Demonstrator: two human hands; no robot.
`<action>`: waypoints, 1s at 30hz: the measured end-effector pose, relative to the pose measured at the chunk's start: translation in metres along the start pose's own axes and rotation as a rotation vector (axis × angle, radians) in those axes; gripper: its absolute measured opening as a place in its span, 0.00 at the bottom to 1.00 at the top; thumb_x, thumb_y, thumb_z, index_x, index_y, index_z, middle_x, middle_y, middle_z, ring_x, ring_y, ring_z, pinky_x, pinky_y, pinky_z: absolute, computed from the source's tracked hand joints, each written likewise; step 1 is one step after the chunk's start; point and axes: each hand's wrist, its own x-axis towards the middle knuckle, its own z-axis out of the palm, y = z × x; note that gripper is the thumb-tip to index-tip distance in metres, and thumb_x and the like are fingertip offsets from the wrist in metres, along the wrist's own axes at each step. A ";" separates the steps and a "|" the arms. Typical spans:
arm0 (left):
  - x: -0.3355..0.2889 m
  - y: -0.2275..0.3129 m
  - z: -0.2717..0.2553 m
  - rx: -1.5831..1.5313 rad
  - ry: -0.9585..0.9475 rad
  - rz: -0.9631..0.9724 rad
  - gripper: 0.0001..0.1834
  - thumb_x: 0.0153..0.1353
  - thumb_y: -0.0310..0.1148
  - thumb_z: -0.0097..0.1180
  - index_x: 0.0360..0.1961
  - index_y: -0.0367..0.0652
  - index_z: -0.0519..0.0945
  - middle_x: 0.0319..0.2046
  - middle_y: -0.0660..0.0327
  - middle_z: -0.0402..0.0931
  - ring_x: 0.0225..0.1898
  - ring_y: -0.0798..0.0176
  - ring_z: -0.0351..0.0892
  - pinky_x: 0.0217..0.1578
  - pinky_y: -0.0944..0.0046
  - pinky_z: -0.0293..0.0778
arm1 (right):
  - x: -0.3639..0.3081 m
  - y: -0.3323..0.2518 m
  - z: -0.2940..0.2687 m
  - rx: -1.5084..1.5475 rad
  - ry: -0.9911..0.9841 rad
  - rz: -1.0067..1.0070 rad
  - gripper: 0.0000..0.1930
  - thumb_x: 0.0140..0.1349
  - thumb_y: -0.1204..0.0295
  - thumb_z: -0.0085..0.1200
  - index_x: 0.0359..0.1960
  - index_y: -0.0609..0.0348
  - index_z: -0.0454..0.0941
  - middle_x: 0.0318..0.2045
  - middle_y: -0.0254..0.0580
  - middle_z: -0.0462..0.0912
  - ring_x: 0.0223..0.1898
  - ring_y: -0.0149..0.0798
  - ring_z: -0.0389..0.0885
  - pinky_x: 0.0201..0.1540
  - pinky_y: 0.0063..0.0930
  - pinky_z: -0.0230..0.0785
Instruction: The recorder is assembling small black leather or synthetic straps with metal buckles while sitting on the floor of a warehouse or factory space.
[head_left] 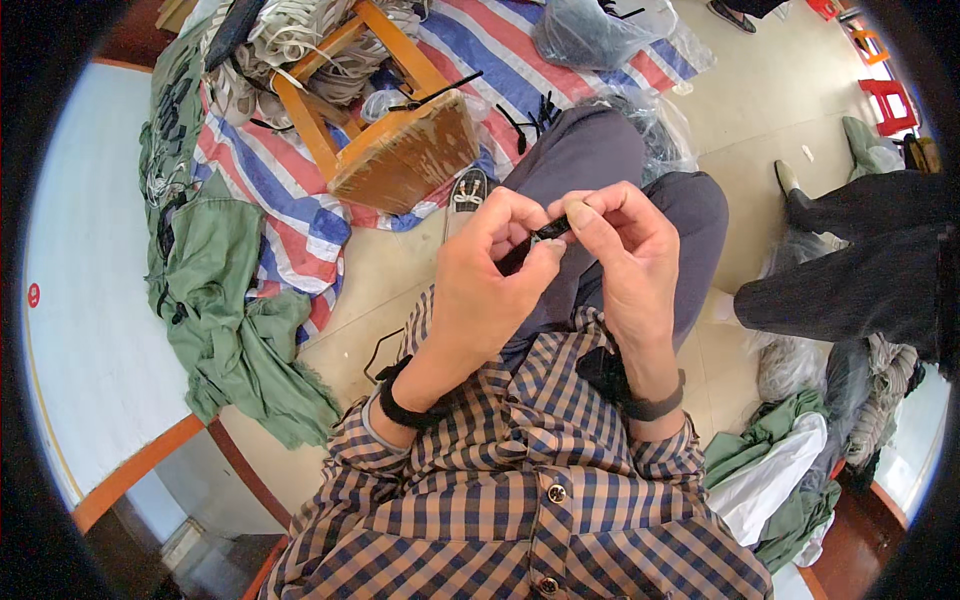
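Above my lap, my left hand [488, 280] and my right hand [632, 260] meet, fingertips pinched round a small black strip [553, 230]. It looks like a narrow strap or band; its exact kind is too small to make out. My left thumb and fingers grip one end, while the right thumb and forefinger press on the other. Part of the strip is hidden behind the left fingers. Similar thin black strips [543, 113] lie beyond my knee, and another black strip [440, 92] rests across the edge of a tipped wooden stool [405, 155].
A striped red, white and blue sheet [480, 50] covers the floor ahead, with bundled pale straps [300, 35] on it. Green cloth [215, 270] hangs at left beside a white tabletop [100, 230]. Another person's dark-clothed legs [850, 300] are at right, near piled fabric [770, 470].
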 end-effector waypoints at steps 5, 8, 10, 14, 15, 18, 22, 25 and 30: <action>-0.004 0.011 0.000 -0.038 -0.025 -0.021 0.08 0.48 0.22 0.55 0.31 0.40 0.71 0.20 0.70 0.66 0.22 0.80 0.62 0.21 0.77 0.60 | 0.000 -0.006 0.000 -0.001 -0.021 0.010 0.04 0.57 0.77 0.53 0.27 0.64 0.73 0.31 0.39 0.79 0.31 0.24 0.74 0.36 0.17 0.68; -0.006 0.013 0.002 -0.075 -0.010 0.050 0.09 0.48 0.23 0.56 0.32 0.40 0.71 0.20 0.69 0.68 0.22 0.79 0.65 0.22 0.77 0.62 | -0.002 -0.009 0.000 0.013 -0.026 -0.019 0.04 0.57 0.77 0.52 0.27 0.64 0.72 0.31 0.40 0.79 0.31 0.24 0.74 0.36 0.18 0.68; -0.007 0.016 0.002 -0.031 0.014 0.060 0.09 0.48 0.24 0.56 0.32 0.40 0.71 0.20 0.68 0.70 0.22 0.79 0.68 0.22 0.77 0.64 | -0.002 -0.009 0.001 0.023 -0.027 -0.048 0.03 0.57 0.78 0.52 0.28 0.64 0.72 0.31 0.40 0.79 0.31 0.25 0.74 0.37 0.18 0.68; -0.010 0.022 0.002 0.186 0.068 0.070 0.09 0.48 0.25 0.58 0.31 0.39 0.71 0.20 0.65 0.72 0.24 0.78 0.72 0.23 0.77 0.67 | -0.007 -0.009 0.003 0.024 0.003 -0.071 0.03 0.57 0.79 0.52 0.27 0.65 0.72 0.31 0.40 0.79 0.31 0.25 0.74 0.37 0.18 0.68; -0.012 0.024 0.002 0.188 0.064 0.071 0.09 0.48 0.25 0.58 0.31 0.39 0.71 0.20 0.65 0.72 0.24 0.78 0.72 0.23 0.77 0.67 | -0.008 -0.008 0.003 0.002 0.008 -0.067 0.03 0.57 0.79 0.52 0.27 0.65 0.71 0.31 0.40 0.79 0.31 0.25 0.74 0.36 0.18 0.68; -0.019 0.029 0.003 0.193 0.061 0.024 0.10 0.48 0.24 0.58 0.30 0.39 0.70 0.21 0.66 0.72 0.25 0.78 0.71 0.23 0.77 0.68 | -0.009 -0.010 0.001 0.027 -0.002 -0.044 0.03 0.57 0.79 0.52 0.26 0.65 0.72 0.31 0.41 0.79 0.30 0.25 0.74 0.36 0.18 0.68; -0.019 0.039 0.002 -0.008 0.010 -0.051 0.12 0.48 0.20 0.57 0.33 0.39 0.69 0.25 0.67 0.72 0.28 0.79 0.71 0.27 0.79 0.69 | -0.008 -0.017 0.004 0.078 -0.025 -0.018 0.03 0.57 0.79 0.52 0.27 0.64 0.72 0.31 0.41 0.79 0.29 0.24 0.74 0.35 0.17 0.68; -0.017 0.037 0.001 -0.078 -0.045 -0.053 0.13 0.48 0.18 0.55 0.35 0.39 0.68 0.27 0.66 0.72 0.30 0.78 0.71 0.29 0.79 0.68 | -0.007 -0.016 0.002 0.098 -0.031 -0.051 0.03 0.57 0.79 0.52 0.27 0.64 0.72 0.30 0.42 0.79 0.29 0.24 0.74 0.35 0.17 0.68; -0.014 0.041 0.005 -0.157 -0.108 -0.061 0.12 0.49 0.17 0.53 0.35 0.37 0.68 0.28 0.64 0.73 0.31 0.77 0.72 0.32 0.77 0.69 | -0.003 -0.018 -0.007 0.117 -0.025 -0.014 0.04 0.58 0.76 0.52 0.28 0.64 0.72 0.31 0.43 0.79 0.30 0.25 0.74 0.36 0.18 0.68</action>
